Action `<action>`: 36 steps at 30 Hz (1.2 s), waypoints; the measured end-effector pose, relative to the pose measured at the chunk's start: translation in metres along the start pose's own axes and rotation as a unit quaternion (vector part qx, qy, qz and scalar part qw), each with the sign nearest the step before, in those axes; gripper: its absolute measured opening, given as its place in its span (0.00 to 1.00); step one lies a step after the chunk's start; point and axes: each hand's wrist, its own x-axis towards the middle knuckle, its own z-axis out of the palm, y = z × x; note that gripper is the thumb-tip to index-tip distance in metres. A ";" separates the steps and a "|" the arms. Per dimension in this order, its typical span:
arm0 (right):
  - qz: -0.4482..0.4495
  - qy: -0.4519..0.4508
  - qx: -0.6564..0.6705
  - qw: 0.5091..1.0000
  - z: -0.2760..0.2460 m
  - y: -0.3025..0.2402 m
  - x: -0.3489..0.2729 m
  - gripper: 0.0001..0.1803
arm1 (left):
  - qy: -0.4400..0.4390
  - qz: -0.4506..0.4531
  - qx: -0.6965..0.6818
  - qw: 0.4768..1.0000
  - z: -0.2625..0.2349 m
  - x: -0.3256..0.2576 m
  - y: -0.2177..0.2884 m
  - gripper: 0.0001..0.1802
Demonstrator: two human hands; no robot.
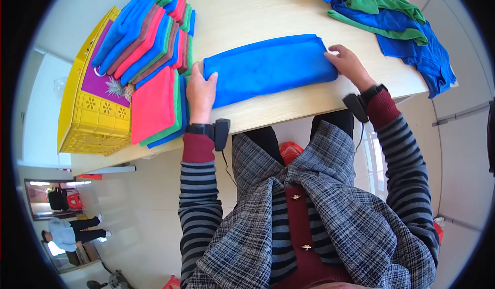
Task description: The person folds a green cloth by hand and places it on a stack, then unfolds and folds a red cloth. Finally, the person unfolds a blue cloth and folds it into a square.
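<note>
A blue towel (268, 67), folded into a long flat strip, lies across the pale table in front of me. My left hand (201, 90) grips its left end, with the thumb along the near corner and the other fingers partly hidden by the edge. At the opposite end my right hand (350, 66) holds the short edge between thumb and fingers. Right beside my left hand sits a low pile of folded towels with a pink towel (153, 106) on top and green and blue ones under it.
Behind that pile, stacks of folded towels (149, 39) in several colours lean by a yellow plastic crate (100, 119). Loose blue and green cloths (384, 18) lie heaped at the far right, hanging over the table (289, 106) edge. Another person (67, 235) stands far off at lower left.
</note>
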 end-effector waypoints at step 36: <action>-0.281 0.212 -0.176 0.919 0.023 0.067 -0.055 0.18 | 0.098 0.061 0.170 0.979 -0.039 -0.112 0.050 0.17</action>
